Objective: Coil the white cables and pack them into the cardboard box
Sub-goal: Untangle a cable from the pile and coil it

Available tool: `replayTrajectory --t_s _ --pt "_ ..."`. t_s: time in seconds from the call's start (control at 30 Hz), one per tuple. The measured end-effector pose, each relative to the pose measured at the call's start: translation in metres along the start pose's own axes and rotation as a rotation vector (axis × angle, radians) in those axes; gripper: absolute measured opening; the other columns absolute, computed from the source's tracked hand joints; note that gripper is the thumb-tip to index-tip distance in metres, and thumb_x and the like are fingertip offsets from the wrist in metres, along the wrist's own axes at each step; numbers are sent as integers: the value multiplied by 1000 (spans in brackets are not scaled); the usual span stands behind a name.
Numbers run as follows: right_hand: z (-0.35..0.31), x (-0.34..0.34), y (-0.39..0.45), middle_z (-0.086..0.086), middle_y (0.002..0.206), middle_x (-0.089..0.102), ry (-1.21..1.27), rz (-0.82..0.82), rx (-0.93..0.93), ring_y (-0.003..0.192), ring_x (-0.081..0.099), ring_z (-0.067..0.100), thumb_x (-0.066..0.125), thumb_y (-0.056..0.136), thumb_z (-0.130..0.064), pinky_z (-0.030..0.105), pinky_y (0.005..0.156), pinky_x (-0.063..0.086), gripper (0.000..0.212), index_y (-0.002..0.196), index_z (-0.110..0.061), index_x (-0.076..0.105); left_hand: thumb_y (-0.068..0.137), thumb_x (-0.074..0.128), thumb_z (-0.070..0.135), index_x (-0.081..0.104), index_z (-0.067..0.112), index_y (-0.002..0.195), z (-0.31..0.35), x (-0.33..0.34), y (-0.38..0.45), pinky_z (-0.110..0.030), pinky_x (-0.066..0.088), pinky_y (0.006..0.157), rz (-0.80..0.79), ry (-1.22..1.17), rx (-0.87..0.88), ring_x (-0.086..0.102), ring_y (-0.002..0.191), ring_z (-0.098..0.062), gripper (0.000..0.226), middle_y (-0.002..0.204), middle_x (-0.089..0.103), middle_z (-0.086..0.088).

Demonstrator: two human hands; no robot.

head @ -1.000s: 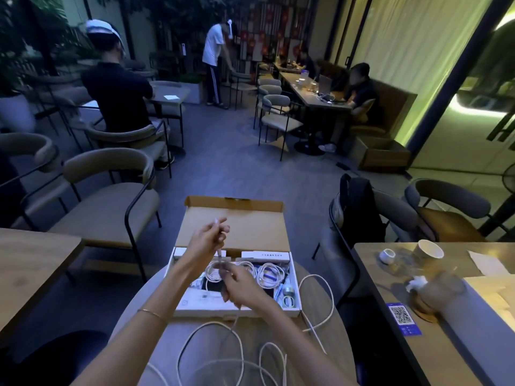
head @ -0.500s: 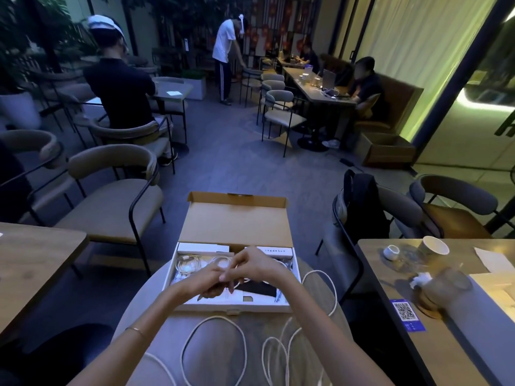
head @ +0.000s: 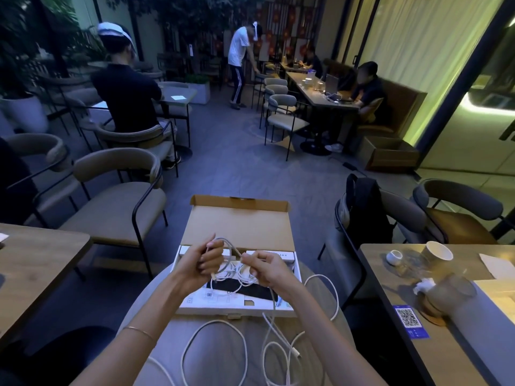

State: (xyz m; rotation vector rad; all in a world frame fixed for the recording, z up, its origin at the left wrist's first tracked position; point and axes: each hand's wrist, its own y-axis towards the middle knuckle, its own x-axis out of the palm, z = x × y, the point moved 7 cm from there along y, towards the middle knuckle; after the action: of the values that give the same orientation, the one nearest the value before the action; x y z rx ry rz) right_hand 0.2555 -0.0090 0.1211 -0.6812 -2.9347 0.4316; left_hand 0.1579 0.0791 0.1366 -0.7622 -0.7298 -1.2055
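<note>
White cable (head: 227, 247) arches between both hands above the open cardboard box (head: 239, 227). The left hand (head: 202, 264) has its grip closed around one end of the arch, with a short end of cable hanging just below the fist. The right hand (head: 267, 267) has its grip pinched on the other side of the arch, fingers curled in. From under the right grip the cable drops down past the box's near edge and runs out in loose loops (head: 274, 349) on the round surface (head: 223, 358), nearer the person than both grips. Another long loop (head: 326, 293) curves out to the right of the right grip, beside the box. Directly below the two grips, inside the box, lie coiled cables (head: 239, 274) already packed, next to a dark insert (head: 250, 292). Beyond the grips the box lid stands open, tilted back. A thin bracelet (head: 139, 331) sits on the left forearm.
</note>
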Motion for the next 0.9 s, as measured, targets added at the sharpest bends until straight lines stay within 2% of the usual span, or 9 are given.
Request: replayTrajectory --t_s 0.07,0.13,0.2,0.33,0.5,0.6,0.73,0.83,0.9 --pt "1 3 -1 -2 49 46 -1 21 0 38 23 8 65 88 -29 18 36 16 23 78 -9 62 75 76 28 50 16 62 4 3 3 -18 20 32 -31 -58 32 14 40 -5 32 47 20 7" --pt "3 5 -1 0 50 45 -33 54 0 37 23 7 61 91 -29 18 37 16 24 83 -7 64 90 56 29 56 14 68 7 1 10 -20 25 35 -77 -133 65 18 42 -5 27 47 31 7" --pt "6 10 -1 -1 48 44 -94 60 -22 34 25 6 56 94 -29 16 36 17 26 89 -6 68 99 33 30 59 11 77 13 4 14 -21 31 41 -129 -224 102 24 47 -5 39 53 40 5" --pt "15 19 -4 -10 39 47 -315 18 -67 33 36 2 48 98 -21 13 38 28 29 100 -3 71 99 28 25 49 14 79 35 -15 17 -12 27 35 278 -110 322 32 38 -3 31 48 41 6" --pt "15 44 -19 -7 48 54 -609 -206 -108 38 42 1 48 97 -26 13 48 35 31 103 -5 71 102 23 18 45 13 87 57 -37 15 -13 32 40 539 136 518 39 40 -3 27 62 43 2" --pt "-1 52 -23 -7 49 54 -664 -242 -151 39 46 -1 47 97 -26 11 49 35 32 103 -5 71 103 24 19 45 10 101 49 -35 9 -16 33 49 645 665 451 40 52 -8 23 68 43 -2" --pt "-31 44 -19 -7 42 49 -684 -171 -218 39 45 0 53 94 -26 18 48 34 30 86 -5 73 102 31 22 48 14 84 16 -26 7 -17 39 49 528 1274 264 49 54 -9 26 65 52 -3" --pt "-38 31 -13 -9 39 48 -667 -171 -219 44 41 4 63 88 -32 22 50 33 27 63 -25 70 98 39 32 55 11 76 -11 -23 4 -20 30 39 313 1259 31 42 38 -7 35 56 47 -8" --pt "-34 20 -6 -9 39 44 -589 -144 -180 46 35 7 69 84 -35 23 49 30 34 51 -28 64 87 42 47 55 16 61 -22 -16 -1 -20 20 39 211 1183 -75 27 34 -11 42 44 36 -5"
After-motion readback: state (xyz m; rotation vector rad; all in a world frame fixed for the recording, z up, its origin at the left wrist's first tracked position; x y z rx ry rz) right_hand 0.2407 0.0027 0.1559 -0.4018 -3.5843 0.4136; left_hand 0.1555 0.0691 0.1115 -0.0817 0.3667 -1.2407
